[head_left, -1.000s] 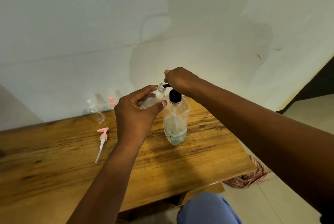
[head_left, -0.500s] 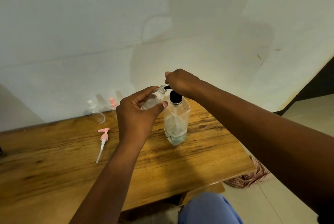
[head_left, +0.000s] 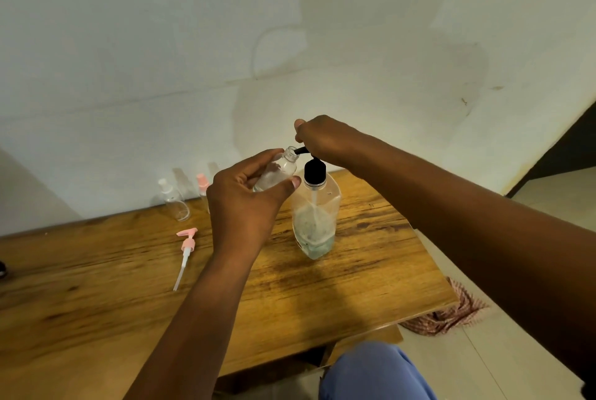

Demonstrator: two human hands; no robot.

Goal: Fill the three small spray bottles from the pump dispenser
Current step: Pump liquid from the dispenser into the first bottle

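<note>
A small clear spray bottle [head_left: 276,170], uncapped, is held tilted in the left hand [head_left: 243,203], above the desk [head_left: 96,286] and just left of the pump dispenser [head_left: 316,216]. The grip of that hand is curled round the bottle, the thumb pressed along its near side and the fingers wrapped over its far side. The open neck of the bottle is pointed up and to the right, and it is met by the black spout of the dispenser's pump head [head_left: 314,170].

The right hand [head_left: 325,140] is laid over the top of the pump head, its fingers bent down on it; whether the pump is clasped or only pressed cannot be told. The dispenser is stood upright on the desk, and a low level of pale liquid is seen in its clear body.

Against the wall at the back of the desk, two more small bottles are stood: a clear-capped one [head_left: 172,201] and, to its right, a pink-capped one [head_left: 202,185], partly hidden by the left hand. A loose pink sprayer top [head_left: 185,254] with its tube is laid flat on the desk in front of them, well apart from both hands.
</note>
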